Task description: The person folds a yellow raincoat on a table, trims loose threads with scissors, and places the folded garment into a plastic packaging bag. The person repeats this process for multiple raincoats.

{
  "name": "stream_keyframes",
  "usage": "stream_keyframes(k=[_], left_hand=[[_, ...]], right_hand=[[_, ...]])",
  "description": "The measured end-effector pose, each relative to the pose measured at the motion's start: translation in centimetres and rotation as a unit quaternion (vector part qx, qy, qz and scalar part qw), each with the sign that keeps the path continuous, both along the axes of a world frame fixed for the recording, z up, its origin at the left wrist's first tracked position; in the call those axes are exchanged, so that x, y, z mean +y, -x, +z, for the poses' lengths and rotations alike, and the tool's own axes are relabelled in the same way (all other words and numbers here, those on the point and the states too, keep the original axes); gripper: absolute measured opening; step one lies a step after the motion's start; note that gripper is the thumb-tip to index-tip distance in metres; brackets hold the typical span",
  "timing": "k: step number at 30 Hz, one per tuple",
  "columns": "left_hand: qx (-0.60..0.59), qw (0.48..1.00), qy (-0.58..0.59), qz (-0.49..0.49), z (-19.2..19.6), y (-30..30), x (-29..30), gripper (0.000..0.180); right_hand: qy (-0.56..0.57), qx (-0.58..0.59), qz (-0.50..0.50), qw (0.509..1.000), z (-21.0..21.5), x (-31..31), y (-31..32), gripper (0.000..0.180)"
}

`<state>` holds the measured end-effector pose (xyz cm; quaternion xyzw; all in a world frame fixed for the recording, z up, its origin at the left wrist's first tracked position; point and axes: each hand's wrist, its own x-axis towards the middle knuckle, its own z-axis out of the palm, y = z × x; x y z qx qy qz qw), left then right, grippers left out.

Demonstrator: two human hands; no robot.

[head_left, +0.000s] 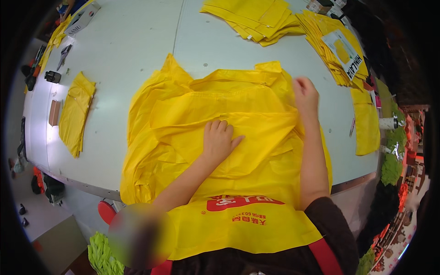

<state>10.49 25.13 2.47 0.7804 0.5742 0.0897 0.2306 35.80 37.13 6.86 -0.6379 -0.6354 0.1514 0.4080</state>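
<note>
A large crumpled piece of thin yellow fabric (256,101) lies in loose folds on the table in front of me. My left hand (218,140) rests flat on its middle, fingers together across a folded edge and thumb spread to the side. At the fabric's upper right edge, my right hand (306,94) is raised a little with its fingers curled in. Whether a bit of the fabric is between those fingers is hidden. Below, the yellow apron (188,233) that I wear, with red straps and red print, meets the fabric without a clear border.
The pale table (137,32) carries stacked yellow pieces (261,20) at the back. More yellow pieces (327,52) with a printed sheet (343,52) lie far right. A folded yellow piece (78,114) and a small brown box (54,112) are at left, with scissors (65,56) beyond.
</note>
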Motion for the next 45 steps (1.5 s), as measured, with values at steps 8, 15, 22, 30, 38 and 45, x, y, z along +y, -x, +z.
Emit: stream_keyframes(k=[8,15,22,30,38,45], left_hand=[[-0.055,0.971,-0.191,-0.135,-2.3,-4.7,1.9,0.065],[0.011,0.974,-0.163,-0.154,-2.7,-4.7,1.9,0.07],[0.028,0.975,-0.154,-0.16,-2.6,-4.9,1.9,0.065],[0.012,0.974,-0.156,-0.162,-2.6,-4.9,2.0,0.066],[-0.044,0.98,-0.143,-0.132,-2.1,-4.4,1.9,0.06],[0.002,0.937,-0.304,0.174,3.6,7.9,1.9,0.044]], right_hand=[[0.42,0.45,0.017,0.788,-2.3,-5.1,-4.1,0.021],[0.134,0.476,0.003,0.869,-6.8,-7.2,-3.7,0.024],[0.284,0.5,0.028,0.817,-4.2,-4.2,-4.1,0.04],[0.271,0.474,0.072,0.835,-5.5,-0.8,-4.5,0.019],[0.252,0.563,0.12,0.778,-4.2,-1.5,-3.5,0.017],[0.221,0.459,0.024,0.86,-5.6,-1.1,-4.2,0.031]])
